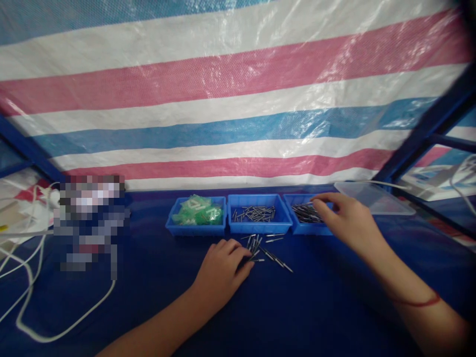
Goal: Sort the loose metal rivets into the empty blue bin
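Observation:
My left hand [225, 267] rests low over the dark blue tabletop, its fingers curled and thumb drawn in at a loose pile of thin metal pins [273, 256]. What lies between its fingertips is hidden. Over the right-hand blue bin [314, 228] is my right hand [345, 218], thumb and forefinger pinched together near the bin's left part. I cannot make out anything in that pinch. Dark, slender metal pins [303, 212] fill this bin. Shorter grey metal pins [256, 213] lie in the middle blue bin [259, 228].
Green plastic packets [197, 210] fill the left blue bin [197, 230]. A translucent lid [375, 198] lies behind my right hand. White cables [67, 337] loop at the left. Blue frame posts [416, 134] and a striped plastic sheet [223, 84] bound the table.

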Demonstrator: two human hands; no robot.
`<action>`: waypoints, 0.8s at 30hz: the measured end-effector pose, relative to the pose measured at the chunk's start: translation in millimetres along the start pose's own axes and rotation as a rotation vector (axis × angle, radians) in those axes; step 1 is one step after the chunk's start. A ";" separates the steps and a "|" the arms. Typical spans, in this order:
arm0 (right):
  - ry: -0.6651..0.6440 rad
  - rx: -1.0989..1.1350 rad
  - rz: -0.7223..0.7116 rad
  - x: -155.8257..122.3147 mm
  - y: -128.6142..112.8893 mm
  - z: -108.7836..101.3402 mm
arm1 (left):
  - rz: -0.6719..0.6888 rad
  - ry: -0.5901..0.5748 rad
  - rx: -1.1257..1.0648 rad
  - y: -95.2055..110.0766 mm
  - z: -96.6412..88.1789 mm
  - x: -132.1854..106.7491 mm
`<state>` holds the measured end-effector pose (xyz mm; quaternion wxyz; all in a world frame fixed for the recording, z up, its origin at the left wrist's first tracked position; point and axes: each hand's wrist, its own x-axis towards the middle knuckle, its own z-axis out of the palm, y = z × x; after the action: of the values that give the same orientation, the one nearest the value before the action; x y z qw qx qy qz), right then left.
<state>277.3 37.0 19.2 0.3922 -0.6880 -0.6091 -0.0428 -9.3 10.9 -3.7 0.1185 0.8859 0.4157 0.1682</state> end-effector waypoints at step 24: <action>-0.685 0.572 -0.340 -60.8 -88.8 15.1 | -0.144 0.293 -0.552 6.7 -4.9 0.8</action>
<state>178.0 -7.4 19.4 0.3299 -0.4177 -0.7946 0.2922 -6.1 7.7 3.3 0.3050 0.7549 0.4288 0.3914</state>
